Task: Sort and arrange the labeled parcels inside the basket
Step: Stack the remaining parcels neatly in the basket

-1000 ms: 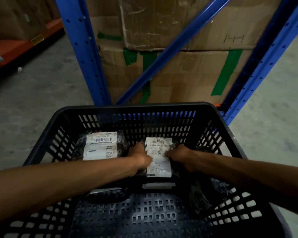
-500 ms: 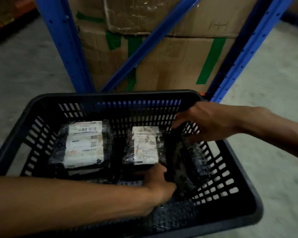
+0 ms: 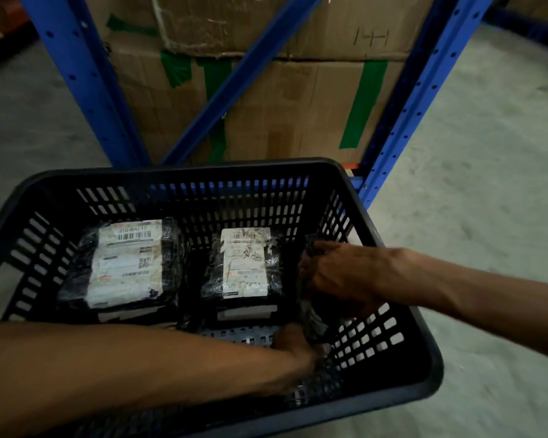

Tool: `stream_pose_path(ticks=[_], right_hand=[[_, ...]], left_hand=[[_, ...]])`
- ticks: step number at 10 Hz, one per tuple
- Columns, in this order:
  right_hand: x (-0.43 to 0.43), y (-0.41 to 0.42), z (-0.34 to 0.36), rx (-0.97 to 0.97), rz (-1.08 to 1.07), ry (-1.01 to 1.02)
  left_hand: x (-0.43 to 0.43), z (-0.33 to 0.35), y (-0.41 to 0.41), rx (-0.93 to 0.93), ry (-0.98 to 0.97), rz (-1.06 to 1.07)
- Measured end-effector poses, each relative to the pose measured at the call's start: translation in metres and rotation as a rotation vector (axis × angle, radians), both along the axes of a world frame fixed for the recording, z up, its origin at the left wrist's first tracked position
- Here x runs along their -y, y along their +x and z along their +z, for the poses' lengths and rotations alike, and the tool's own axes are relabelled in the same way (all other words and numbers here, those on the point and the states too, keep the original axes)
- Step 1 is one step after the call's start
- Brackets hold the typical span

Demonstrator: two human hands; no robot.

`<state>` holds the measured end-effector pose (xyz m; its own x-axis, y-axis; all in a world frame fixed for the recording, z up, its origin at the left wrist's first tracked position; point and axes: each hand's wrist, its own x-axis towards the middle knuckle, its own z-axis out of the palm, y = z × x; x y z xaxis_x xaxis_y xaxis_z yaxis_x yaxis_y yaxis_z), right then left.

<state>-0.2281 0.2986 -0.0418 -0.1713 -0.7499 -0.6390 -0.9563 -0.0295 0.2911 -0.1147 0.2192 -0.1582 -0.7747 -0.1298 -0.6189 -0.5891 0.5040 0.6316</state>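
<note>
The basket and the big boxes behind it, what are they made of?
The basket looks like hard black plastic with a dull finish: its walls are moulded in even rows of slots with a smooth, rounded rim. The big boxes look like plain brown cardboard: matt, creased and dented, with strips of green tape. The parcels seem wrapped in shiny black film, since it crinkles and glints.

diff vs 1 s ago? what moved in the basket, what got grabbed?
Both hands left the middle parcel. Right hand and left hand moved to the dark parcel by the basket's right wall and now grip it. Left parcel and middle parcel stayed flat, labels up.
</note>
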Motion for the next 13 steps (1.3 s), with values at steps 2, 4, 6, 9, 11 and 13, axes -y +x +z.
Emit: stream_pose_path(ticks=[2,4,6,9,11,13], right_hand=[[0.004,-0.033,0.081,0.777,-0.566,-0.167],[0.025,-0.044,0.070,1.330,-1.460,-0.759],[0.068,-0.025,0.024,1.500,-1.894,-0.882],[0.085,-0.020,-0.029,1.111,-1.866,-0.990],[0.083,-0.021,-0.025,1.016,-1.793,-0.946],[0.080,-0.003,0.081,0.845,-1.224,-1.359]], left_hand=[[0.064,0.062,0.035,-0.229,0.165,-0.197],[0.149,0.132,0.038,-0.309,0.626,0.327],[0.172,0.132,-0.002,-0.384,0.393,0.545],[0.172,0.076,-0.050,-0.188,0.052,0.400],[0.160,0.066,-0.051,-0.126,0.003,0.360],[0.155,0.104,0.020,-0.542,-0.160,0.082]])
